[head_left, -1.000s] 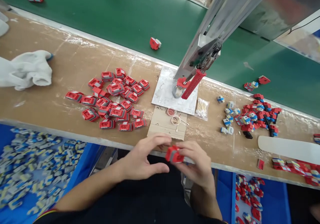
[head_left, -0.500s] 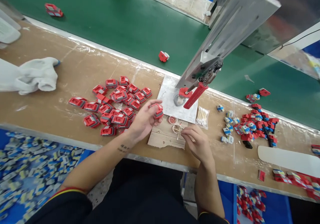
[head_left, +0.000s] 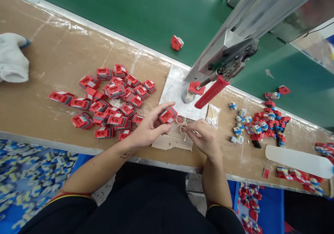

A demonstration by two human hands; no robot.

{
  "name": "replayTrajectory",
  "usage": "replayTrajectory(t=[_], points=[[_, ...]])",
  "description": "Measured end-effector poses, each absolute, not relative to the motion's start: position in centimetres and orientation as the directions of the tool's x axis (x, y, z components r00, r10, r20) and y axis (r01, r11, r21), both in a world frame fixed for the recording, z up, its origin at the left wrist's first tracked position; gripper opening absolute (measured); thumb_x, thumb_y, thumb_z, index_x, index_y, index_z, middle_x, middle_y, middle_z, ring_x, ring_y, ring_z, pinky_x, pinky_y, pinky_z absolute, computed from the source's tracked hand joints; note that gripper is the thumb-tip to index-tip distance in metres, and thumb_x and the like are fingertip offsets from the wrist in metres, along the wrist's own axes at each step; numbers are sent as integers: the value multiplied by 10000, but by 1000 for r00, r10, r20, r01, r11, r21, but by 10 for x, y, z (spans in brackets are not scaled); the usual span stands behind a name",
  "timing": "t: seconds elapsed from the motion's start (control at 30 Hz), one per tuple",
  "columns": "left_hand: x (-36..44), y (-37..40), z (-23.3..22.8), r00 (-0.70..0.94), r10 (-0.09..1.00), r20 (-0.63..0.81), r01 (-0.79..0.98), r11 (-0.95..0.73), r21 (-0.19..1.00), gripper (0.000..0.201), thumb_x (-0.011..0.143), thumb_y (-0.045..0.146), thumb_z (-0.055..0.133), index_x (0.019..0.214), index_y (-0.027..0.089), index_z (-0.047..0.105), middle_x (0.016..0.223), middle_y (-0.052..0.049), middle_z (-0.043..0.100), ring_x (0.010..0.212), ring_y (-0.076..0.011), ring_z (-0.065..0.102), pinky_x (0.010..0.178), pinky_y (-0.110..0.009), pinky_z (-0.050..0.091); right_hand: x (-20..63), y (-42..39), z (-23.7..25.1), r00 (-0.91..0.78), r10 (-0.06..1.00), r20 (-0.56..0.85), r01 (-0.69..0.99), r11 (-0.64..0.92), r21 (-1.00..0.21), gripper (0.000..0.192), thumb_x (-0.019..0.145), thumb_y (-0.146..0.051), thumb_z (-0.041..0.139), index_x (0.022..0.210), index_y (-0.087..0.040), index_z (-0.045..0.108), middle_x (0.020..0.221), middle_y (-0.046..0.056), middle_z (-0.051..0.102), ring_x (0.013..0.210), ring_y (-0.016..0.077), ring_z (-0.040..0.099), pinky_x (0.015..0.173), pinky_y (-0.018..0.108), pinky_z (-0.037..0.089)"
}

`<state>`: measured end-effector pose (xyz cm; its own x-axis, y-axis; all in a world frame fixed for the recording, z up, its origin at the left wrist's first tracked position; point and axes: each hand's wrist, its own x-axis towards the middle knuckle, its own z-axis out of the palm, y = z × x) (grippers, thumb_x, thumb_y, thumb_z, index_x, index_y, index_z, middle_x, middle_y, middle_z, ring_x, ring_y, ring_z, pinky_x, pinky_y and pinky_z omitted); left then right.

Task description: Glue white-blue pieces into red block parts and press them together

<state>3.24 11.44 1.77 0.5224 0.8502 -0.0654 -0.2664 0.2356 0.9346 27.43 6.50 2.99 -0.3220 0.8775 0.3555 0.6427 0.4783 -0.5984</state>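
Two bare hands work together: our left hand [head_left: 148,128] pinches a blocky red-and-grey plastic part [head_left: 167,115]; our right hand [head_left: 205,139] grips a thin wooden swab stick [head_left: 188,131] over torn cardboard [head_left: 172,140].

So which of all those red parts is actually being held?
The red part pinched in the left hand, above the cardboard; the others lie loose on the bench.

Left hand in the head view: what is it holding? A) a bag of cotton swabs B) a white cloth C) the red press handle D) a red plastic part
D: the left hand pinches a red plastic part between thumb and fingers, above the cardboard piece; the white cloth, red press handle and bag of cotton swabs all lie or stand apart from it.
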Motion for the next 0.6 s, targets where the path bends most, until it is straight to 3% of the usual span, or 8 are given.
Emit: replayTrajectory(t=[0.1, 0.2, 0.37, 0.47, 0.6], points=[[34, 111, 17, 539, 841, -39, -334, 256, 907, 525, 905, 304, 754, 1345, 296, 468, 901, 37, 589, 598, -77, 540, 544, -208, 470, 275, 64, 36, -346, 866, 361, 613, 500, -612, 151, 956, -124, 730, 940, -274, 737, 798, -2, 791, 709, 183, 716, 649, 330, 583], [34, 108, 20, 553, 833, -12, -288, 205, 935, 443, 884, 321, 797, 1187, 271, 478, 873, 47, 589, 591, -73, 529, 535, -193, 446, 277, 62, 52, -167, 858, 486, 587, 483, -651, 171, 925, -107, 748, 917, -274, 715, 750, -15, 750, 660, 179, 694, 622, 343, 564], [37, 106, 23, 496, 859, 125, -19, -133, 991, 357, 852, 391, 861, 1030, 213, 609, 793, 24, 663, 633, -112, 594, 607, -228, 487, 265, 65, 77, 119, 744, 657, 432, 557, -709, 96, 932, -273, 786, 886, -292, 704, 646, -27, 668, 554, 189, 640, 545, 373, 520], [38, 106, 21, 474, 832, 288, 38, -346, 937, 272, 858, 343, 852, 1003, 198, 672, 809, -7, 729, 675, -136, 661, 665, -250, 527, 250, 68, 76, 97, 762, 641, 345, 578, -740, 86, 948, -282, 779, 908, -288, 703, 656, -23, 688, 554, 186, 656, 535, 365, 537], [38, 105, 19, 477, 789, 387, 17, -448, 894, 221, 878, 260, 805, 1049, 201, 679, 832, -21, 754, 695, -151, 697, 670, -258, 546, 235, 69, 65, 56, 784, 618, 312, 574, -757, 85, 959, -228, 763, 925, -273, 699, 709, -14, 737, 591, 183, 711, 525, 341, 579]])
